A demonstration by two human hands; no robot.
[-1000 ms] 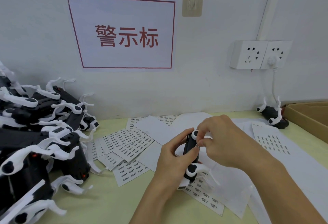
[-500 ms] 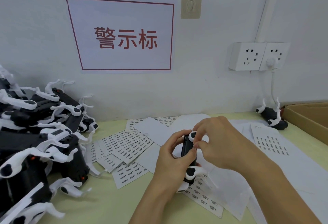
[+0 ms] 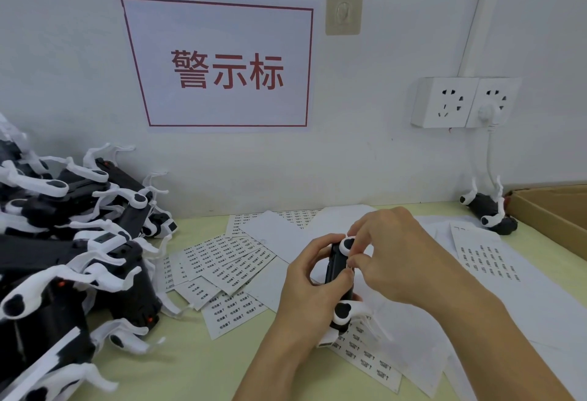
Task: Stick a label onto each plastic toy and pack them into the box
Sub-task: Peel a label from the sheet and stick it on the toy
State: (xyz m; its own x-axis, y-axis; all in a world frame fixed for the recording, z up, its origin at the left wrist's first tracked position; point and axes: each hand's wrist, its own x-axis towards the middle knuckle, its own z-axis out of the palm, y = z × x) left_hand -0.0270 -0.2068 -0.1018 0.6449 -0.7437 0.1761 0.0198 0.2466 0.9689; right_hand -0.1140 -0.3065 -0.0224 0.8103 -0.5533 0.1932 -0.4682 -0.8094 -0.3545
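Note:
My left hand (image 3: 309,289) grips a black and white plastic toy (image 3: 337,268) upright above the table, fingers curled round its black body. My right hand (image 3: 390,251) comes from the right and pinches at the toy's side near its upper white arm; any label under the fingertips is hidden. A big heap of the same toys (image 3: 63,260) fills the left side. One more toy (image 3: 489,210) lies at the back right beside the cardboard box (image 3: 552,210). Label sheets (image 3: 222,264) lie spread on the table.
Blank backing sheets (image 3: 476,315) cover the table's right half under my right forearm. A wall sign (image 3: 222,67), a socket block (image 3: 463,102) with a plugged white cable and a wall hook (image 3: 344,10) are behind. Green tabletop (image 3: 197,365) shows at the front.
Both hands with the toy have shifted slightly up and away. My right fingers keep working at the toy's side. The view has dropped a little.

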